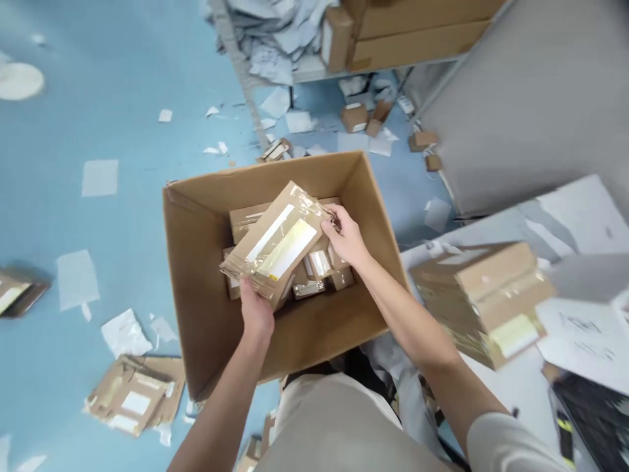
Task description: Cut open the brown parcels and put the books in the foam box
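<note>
Between my two hands is a flat cardboard parcel, taped over, with white and yellowish labels on its upper face. It is tilted above the inside of a large open cardboard box. My left hand grips the parcel's lower left end, thumb on top. At the upper right end, my right hand is closed on the parcel's edge. Below the parcel, several smaller taped cartons lie at the bottom of the box, partly hidden by it.
On the right, a white table bears a taped carton. A shelf at the back holds grey bags and large cartons. Flattened cardboard and paper scraps litter the blue floor.
</note>
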Available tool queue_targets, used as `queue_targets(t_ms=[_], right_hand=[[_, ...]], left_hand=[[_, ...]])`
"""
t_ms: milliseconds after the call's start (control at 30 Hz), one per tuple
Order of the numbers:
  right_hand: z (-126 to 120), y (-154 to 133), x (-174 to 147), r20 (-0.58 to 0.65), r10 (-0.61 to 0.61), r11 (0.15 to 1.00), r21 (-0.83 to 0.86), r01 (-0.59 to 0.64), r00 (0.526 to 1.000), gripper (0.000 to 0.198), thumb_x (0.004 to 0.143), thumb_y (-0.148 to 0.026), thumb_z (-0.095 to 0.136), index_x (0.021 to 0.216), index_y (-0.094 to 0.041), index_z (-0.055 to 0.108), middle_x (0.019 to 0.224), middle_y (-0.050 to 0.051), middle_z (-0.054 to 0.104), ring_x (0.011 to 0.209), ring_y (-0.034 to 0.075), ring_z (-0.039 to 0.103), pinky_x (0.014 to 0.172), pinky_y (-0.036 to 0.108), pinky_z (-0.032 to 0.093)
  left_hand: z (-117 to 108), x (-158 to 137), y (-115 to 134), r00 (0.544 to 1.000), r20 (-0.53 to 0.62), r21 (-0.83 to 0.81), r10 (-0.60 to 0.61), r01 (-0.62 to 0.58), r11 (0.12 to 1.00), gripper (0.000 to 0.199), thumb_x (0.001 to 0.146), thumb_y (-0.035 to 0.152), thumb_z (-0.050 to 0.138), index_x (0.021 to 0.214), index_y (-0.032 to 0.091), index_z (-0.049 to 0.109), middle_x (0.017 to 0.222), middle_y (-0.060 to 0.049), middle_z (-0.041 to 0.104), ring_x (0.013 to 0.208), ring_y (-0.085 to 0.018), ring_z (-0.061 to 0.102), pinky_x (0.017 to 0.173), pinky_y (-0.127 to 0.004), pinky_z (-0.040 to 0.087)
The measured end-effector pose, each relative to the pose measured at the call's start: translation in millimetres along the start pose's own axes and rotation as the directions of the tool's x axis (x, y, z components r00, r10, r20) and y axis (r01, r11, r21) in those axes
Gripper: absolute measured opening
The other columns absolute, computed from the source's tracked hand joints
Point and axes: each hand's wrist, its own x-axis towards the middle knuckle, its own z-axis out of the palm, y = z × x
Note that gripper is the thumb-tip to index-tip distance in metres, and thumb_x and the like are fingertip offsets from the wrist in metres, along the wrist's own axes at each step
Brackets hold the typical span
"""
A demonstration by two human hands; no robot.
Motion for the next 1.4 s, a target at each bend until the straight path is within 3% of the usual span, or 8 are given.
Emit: queue_targets(t_ms=[133,200,333,533,667,867,1067,1400], right_hand=[[-106.4,-37.7,-118.8,-0.36,0.101,0.993,0.098,-0.07,0.927,0.04,0.084,-0.042,0.06,0.118,-0.024,0.053,0.116,0.006,0.063,0.104,0.019,0.061,0.09,0.034,0.052],[-146.4,-50.9,-186.9,-0.535,0.143,0.988,0.131,-0.085,0.833,0.041,0.081,-0.04,0.065,0.118,-0.025,0.053,0.118,0.006,0.063,0.108,0.02,0.06,0.088,0.033,0.053],[-202.1,-67.6,-323.8,-0.801,0.216,0.975,0.144,-0.171,0.558,0.052,0.076,-0.039,0.07,0.123,-0.025,0.053,0.117,0.008,0.064,0.104,0.022,0.062,0.083,0.035,0.056],[-251.5,-49.1,-517.7,-0.964,0.262,0.919,0.231,-0.321,0.056,0.05,0.077,-0.04,0.066,0.123,-0.025,0.059,0.12,0.01,0.064,0.107,0.025,0.063,0.086,0.042,0.056],[-267.7,11.8,-602.4,-0.921,0.366,0.858,0.39,-0.335,-0.134,0.059,0.075,-0.045,0.066,0.127,-0.02,0.057,0.119,0.012,0.065,0.106,0.027,0.063,0.087,0.045,0.055],[-270.2,108.1,-628.9,-0.851,0.518,0.792,0.514,-0.33,-0.084,0.066,0.075,-0.052,0.062,0.127,-0.011,0.057,0.118,0.018,0.065,0.103,0.027,0.065,0.084,0.043,0.056],[-261.5,162.1,-621.3,-0.796,0.599,0.783,0.556,-0.279,0.092,0.072,0.073,-0.047,0.064,0.135,-0.012,0.049,0.123,0.017,0.06,0.107,0.027,0.063,0.089,0.042,0.055],[-239.4,203.3,-631.1,-0.784,0.6,0.779,0.527,-0.341,0.159,0.088,0.065,-0.036,0.074,0.143,-0.022,0.035,0.136,0.014,0.046,0.12,0.029,0.051,0.099,0.047,0.048]], left_hand=[[52.8,-52.3,23.8,0.925,0.379,0.139,0.023,-0.081,0.987,0.036,0.083,0.041,0.057,0.114,0.023,0.063,0.121,-0.004,0.065,0.122,-0.021,0.055,0.108,-0.036,0.042],[86.1,-83.2,26.0,0.812,0.583,0.179,0.02,-0.153,0.972,0.041,0.078,0.038,0.062,0.117,0.023,0.061,0.122,-0.005,0.064,0.12,-0.023,0.056,0.107,-0.037,0.042],[152.8,-170.0,2.9,0.535,0.843,0.221,-0.062,-0.238,0.946,0.046,0.074,0.037,0.069,0.116,0.021,0.06,0.115,-0.007,0.065,0.111,-0.025,0.061,0.103,-0.042,0.046],[200.0,-347.8,-84.2,0.214,0.884,0.446,-0.415,-0.125,0.886,0.036,0.069,0.017,0.073,0.105,0.016,0.066,0.104,-0.008,0.068,0.118,-0.029,0.056,0.107,-0.045,0.039],[190.5,-420.0,-181.2,0.057,0.883,0.459,-0.467,-0.321,0.829,0.048,0.067,0.02,0.077,0.113,0.021,0.066,0.125,-0.008,0.061,0.129,-0.027,0.047,0.115,-0.04,0.027],[165.7,-409.1,-304.8,0.147,0.824,0.524,-0.548,-0.569,0.634,0.039,0.068,0.034,0.075,0.104,0.023,0.07,0.114,-0.008,0.061,0.123,-0.025,0.049,0.114,-0.04,0.026],[164.7,-387.2,-343.7,0.252,0.813,0.549,-0.526,-0.635,0.544,0.038,0.07,0.036,0.072,0.104,0.02,0.069,0.098,-0.006,0.063,0.109,-0.024,0.056,0.107,-0.038,0.033],[162.0,-361.1,-365.2,0.136,0.706,0.633,-0.695,-0.561,0.534,0.073,0.068,0.042,0.075,0.132,0.018,0.048,0.131,-0.013,0.057,0.121,-0.026,0.054,0.108,-0.042,0.035]])
